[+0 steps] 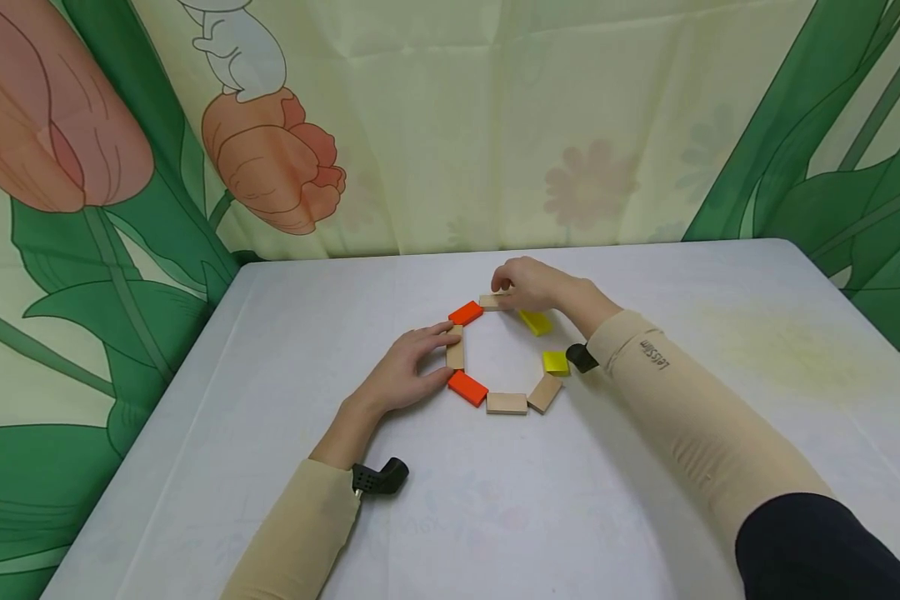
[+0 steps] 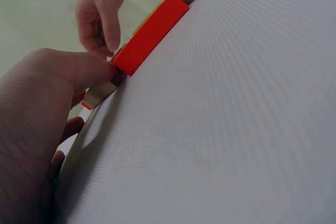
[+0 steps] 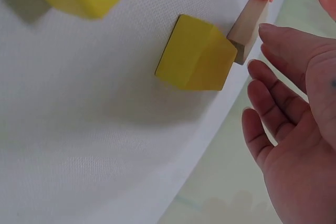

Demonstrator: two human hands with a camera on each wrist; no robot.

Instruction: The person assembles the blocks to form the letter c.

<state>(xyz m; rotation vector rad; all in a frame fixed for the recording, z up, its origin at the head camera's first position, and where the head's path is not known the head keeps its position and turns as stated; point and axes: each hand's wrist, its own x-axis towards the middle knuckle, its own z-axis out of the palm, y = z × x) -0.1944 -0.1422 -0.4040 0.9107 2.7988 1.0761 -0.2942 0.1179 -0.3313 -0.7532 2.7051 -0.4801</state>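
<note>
Small wooden blocks form a rough ring on the white table. On its left side, my left hand (image 1: 403,367) lies with fingers stretched across a plain wood block (image 1: 455,357). Its thumb touches where that block meets the lower red block (image 1: 468,388); the fingertips reach toward the upper red block (image 1: 466,313). At the far side, my right hand (image 1: 536,283) hovers over a plain block (image 1: 488,302), partly hiding it. In the right wrist view its loosely bent fingers hold nothing, beside the plain block (image 3: 249,27) and a yellow block (image 3: 197,56).
Another yellow block (image 1: 556,363) sits at the ring's right, with a gap between it and the far yellow one. Two plain blocks (image 1: 507,403) close the near side. The white table (image 1: 450,517) ends at a printed cloth backdrop (image 1: 450,133).
</note>
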